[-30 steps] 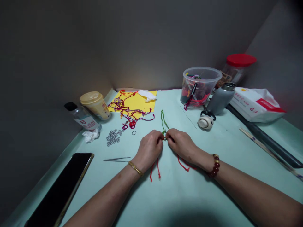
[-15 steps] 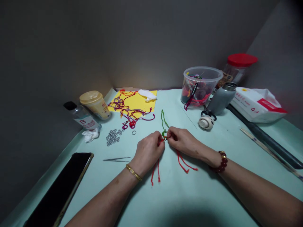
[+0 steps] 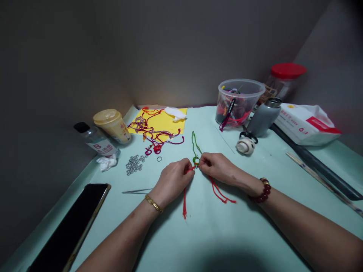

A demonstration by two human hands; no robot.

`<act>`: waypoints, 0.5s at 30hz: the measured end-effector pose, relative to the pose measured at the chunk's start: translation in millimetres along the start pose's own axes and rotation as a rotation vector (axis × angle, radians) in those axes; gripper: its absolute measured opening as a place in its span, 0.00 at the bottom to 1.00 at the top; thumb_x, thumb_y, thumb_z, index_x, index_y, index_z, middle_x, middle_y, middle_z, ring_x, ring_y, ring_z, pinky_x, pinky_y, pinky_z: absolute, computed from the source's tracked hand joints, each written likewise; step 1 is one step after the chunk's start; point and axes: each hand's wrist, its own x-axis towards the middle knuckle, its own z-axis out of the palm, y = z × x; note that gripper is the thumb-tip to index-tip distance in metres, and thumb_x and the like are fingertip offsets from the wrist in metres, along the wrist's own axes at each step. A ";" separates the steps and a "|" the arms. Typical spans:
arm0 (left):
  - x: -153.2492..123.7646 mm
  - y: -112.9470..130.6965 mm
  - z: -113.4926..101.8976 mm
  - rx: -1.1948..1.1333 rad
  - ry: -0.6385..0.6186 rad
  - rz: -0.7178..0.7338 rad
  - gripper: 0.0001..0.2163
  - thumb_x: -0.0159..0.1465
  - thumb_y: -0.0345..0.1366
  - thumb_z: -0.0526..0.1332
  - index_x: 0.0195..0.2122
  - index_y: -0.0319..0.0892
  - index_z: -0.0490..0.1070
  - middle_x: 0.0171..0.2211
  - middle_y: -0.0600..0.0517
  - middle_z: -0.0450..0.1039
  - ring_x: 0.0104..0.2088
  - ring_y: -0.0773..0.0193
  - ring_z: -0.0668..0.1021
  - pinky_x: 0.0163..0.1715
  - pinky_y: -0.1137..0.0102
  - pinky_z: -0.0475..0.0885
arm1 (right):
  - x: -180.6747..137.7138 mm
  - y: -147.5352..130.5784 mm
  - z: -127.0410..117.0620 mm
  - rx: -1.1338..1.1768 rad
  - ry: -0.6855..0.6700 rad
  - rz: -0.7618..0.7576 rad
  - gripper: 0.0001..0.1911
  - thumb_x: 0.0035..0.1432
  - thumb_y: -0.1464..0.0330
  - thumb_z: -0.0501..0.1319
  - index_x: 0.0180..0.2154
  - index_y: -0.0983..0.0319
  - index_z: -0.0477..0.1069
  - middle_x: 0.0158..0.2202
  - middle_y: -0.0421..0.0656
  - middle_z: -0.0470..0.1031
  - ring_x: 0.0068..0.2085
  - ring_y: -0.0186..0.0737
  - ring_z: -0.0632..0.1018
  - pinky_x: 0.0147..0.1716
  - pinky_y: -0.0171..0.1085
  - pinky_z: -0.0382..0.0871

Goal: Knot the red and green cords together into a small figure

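Red cord [image 3: 184, 202] is routed between two hands at mid-table, crossing the foot of a green cord loop [image 3: 196, 144]. Left hand [image 3: 175, 175]: thumb and forefinger pinched together on the red cord, its tail hanging below. Right hand [image 3: 218, 166]: fingertips closed narrowly at the cord's other side, just beside the green knotwork; two red tails extend beneath the palm onto the pale green tabletop [image 3: 195, 241]. From where I stand, the crossing itself is too small to resolve. Tweezers [image 3: 136, 191] lie near the left wrist, partly covered by it. Small grey pieces [image 3: 134, 165] form a cluster farther left; one thin ring [image 3: 159, 161] lies apart. Beyond the right hand, note the needle [image 3: 225, 141] and clear tub [image 3: 241, 82].
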 end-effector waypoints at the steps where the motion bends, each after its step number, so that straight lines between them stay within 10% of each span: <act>1: 0.1 0.1 -0.1 0.008 -0.004 0.000 0.05 0.63 0.35 0.55 0.30 0.44 0.68 0.27 0.53 0.73 0.28 0.64 0.73 0.26 0.72 0.58 | 0.5 0.6 -0.2 0.004 0.003 -0.003 0.06 0.52 0.74 0.55 0.27 0.61 0.69 0.23 0.36 0.69 0.26 0.32 0.66 0.26 0.32 0.54; 15: 2.9 0.0 11.8 0.142 0.075 0.019 0.08 0.69 0.40 0.52 0.37 0.45 0.68 0.28 0.53 0.76 0.31 0.59 0.78 0.26 0.70 0.57 | -0.7 -4.3 2.5 -0.048 0.016 0.006 0.05 0.52 0.73 0.55 0.29 0.60 0.69 0.24 0.37 0.70 0.26 0.33 0.66 0.26 0.32 0.54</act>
